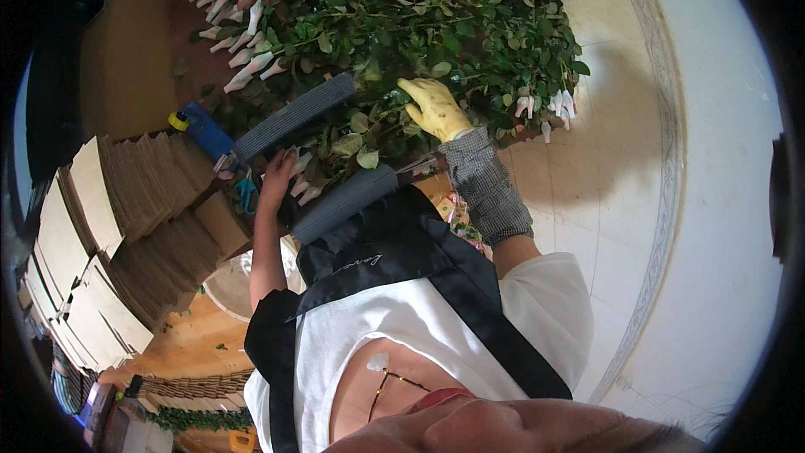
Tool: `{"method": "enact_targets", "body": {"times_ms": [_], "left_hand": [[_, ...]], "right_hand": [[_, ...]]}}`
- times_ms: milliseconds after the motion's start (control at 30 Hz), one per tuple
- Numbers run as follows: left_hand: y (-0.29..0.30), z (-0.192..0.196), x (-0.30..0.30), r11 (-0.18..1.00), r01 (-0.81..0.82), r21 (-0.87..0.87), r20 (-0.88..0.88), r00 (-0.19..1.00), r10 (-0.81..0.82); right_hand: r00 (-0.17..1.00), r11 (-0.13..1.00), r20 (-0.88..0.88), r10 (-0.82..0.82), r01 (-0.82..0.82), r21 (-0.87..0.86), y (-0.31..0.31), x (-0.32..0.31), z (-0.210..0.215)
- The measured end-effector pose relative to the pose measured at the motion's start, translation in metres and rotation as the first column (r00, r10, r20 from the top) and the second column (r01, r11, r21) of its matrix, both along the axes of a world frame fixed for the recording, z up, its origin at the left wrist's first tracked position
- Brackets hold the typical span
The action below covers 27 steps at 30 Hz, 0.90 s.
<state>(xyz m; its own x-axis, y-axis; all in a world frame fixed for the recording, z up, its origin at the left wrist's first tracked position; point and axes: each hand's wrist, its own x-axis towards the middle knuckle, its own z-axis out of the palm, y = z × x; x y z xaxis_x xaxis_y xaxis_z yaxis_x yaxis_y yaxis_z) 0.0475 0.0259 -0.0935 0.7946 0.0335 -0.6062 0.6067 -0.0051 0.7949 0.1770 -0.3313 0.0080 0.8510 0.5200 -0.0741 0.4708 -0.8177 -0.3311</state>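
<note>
Here the gloved right hand (433,106) presses spread on rose stems (402,25), left hand (277,174) loosely gripping buds (300,189)

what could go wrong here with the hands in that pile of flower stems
The bare left hand rests among the white-wrapped buds and leafy green stems, so stems may scratch it; only the right hand wears a yellow glove. The teal-handled scissors lie right by the left hand and might nick it. Buds at the pile's edge may get knocked or crushed.
</note>
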Motion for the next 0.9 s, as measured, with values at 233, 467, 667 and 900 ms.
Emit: {"method": "enact_targets", "body": {"times_ms": [233,467,667,900], "left_hand": [[-0.009,0.011,-0.005,0.993,-0.084,0.087,0.005,0.996,0.084],[-0.016,-0.012,-0.025,0.993,-0.116,-0.018,0.131,0.984,0.117],[-0.009,0.039,-0.047,0.914,-0.080,0.397,0.187,0.982,0.005],[-0.009,0.122,-0.076,0.916,0.198,0.347,0.309,0.899,-0.312]], "right_hand": [[0.978,0.998,0.206,0.003,0.010,-0.059,0.007,0.002,-0.013],[0.998,0.967,-0.036,-0.052,0.042,-0.252,-0.007,0.019,-0.060],[0.949,0.902,-0.312,-0.039,-0.101,-0.420,0.009,0.033,-0.022],[0.937,0.947,-0.349,-0.033,-0.082,-0.309,-0.004,0.034,-0.037]]}}
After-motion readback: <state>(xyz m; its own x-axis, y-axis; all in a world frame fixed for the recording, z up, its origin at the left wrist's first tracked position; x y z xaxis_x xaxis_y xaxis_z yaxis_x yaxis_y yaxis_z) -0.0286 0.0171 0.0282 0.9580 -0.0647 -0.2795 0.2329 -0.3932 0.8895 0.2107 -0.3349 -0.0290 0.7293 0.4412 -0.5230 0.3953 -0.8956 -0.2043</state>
